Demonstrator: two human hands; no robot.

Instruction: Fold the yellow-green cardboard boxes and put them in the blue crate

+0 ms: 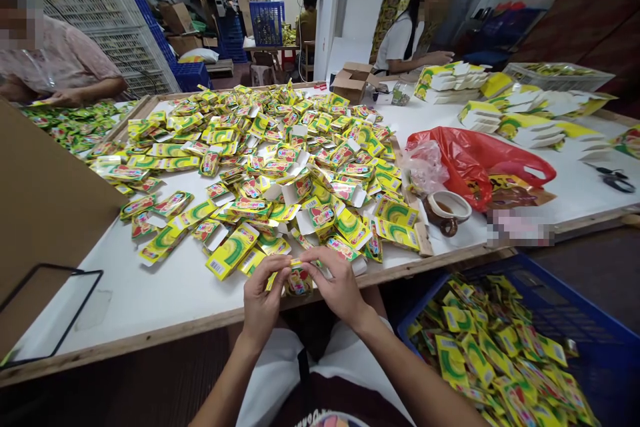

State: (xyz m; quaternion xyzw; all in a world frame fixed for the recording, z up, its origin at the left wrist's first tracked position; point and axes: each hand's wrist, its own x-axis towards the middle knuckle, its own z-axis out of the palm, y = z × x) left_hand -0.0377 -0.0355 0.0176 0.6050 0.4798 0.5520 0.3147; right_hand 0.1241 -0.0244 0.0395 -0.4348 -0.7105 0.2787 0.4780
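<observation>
Between my two hands, close to the table's front edge, is a small yellow-green carton (299,282) with a red picture on its face. My left hand (263,290) pinches its left side and top, thumb and fingertips together. On the other side, my right hand (336,280) grips the top right edge with thumb and fingers. Part of the carton is hidden behind the fingers. Just beyond my hands lies a large heap of similar small cartons (233,250), some with white end flaps standing up.
A blue crate (550,293) of cartons stands low at my right. On the table are a brown mug (445,210), a red plastic bag (480,153), scissors (617,180) and stacked flat cartons (453,80). A cardboard sheet (50,200) rises at left. Several people sit farther off.
</observation>
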